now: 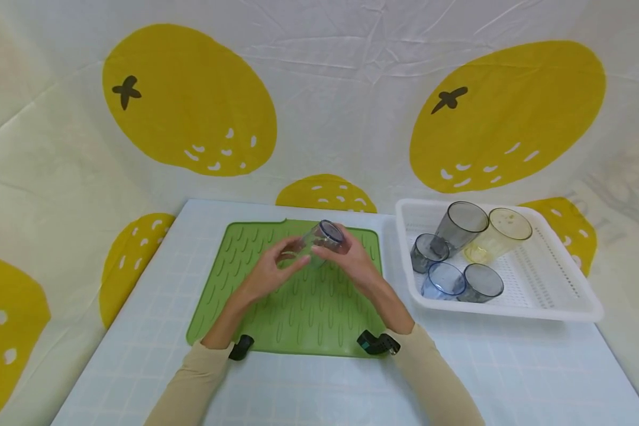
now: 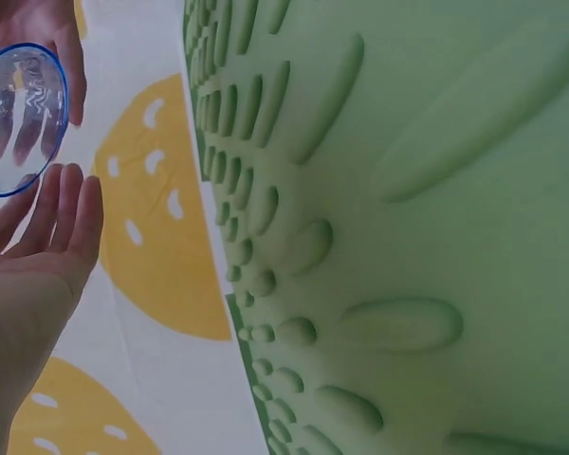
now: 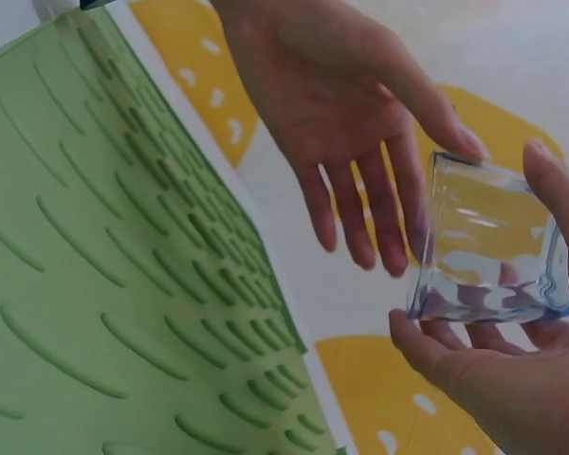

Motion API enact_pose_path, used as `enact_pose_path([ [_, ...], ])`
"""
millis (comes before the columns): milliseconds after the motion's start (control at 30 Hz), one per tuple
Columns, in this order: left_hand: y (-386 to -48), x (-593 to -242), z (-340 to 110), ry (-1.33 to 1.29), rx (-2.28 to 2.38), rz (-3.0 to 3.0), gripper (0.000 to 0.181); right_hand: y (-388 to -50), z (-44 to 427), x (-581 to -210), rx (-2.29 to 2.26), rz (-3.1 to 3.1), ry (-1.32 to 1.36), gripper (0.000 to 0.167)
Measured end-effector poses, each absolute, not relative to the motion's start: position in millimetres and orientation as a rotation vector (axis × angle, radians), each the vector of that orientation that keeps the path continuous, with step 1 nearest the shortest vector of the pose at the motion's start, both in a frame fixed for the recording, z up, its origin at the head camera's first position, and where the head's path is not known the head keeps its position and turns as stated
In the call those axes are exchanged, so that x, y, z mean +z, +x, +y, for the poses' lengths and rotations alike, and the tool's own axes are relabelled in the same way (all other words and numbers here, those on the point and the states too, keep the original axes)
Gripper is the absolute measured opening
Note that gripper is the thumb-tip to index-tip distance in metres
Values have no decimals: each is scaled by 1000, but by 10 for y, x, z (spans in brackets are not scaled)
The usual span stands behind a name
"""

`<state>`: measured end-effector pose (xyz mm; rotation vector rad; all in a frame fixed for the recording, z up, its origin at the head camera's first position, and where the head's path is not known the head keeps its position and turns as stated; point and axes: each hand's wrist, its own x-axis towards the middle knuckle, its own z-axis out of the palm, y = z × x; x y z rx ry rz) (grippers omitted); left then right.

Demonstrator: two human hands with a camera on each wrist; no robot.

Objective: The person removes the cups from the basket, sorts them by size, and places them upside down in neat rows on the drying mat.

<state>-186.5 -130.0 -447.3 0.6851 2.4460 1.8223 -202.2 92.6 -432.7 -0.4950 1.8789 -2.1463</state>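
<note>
A clear glass with a blue rim is tilted above the green ribbed mat. The right hand grips it, thumb on one side and fingers on the other, as the right wrist view shows around the glass. Beside the glass's base, the left hand has its fingers extended and relaxed; its thumb tip touches the base edge in the right wrist view, where the left hand shows its palm. The glass lies just beyond the left fingertips in the left wrist view.
On the right, a white perforated basket holds several grey glasses, a blue glass and a yellowish one. The table has a pale blue checked cover. A cloth with yellow fruit prints hangs behind it.
</note>
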Motion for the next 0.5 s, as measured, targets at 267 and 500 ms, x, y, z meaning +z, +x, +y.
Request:
enact_pose_path([
  [267, -1858, -4502, -1339, 718, 1736, 2485, 55, -2057, 892, -4292, -2111, 1962, -551, 59],
  [500, -1888, -4527, -1427, 658, 1648, 2526, 50, -2091, 873, -4259, -2060, 2016, -538, 63],
])
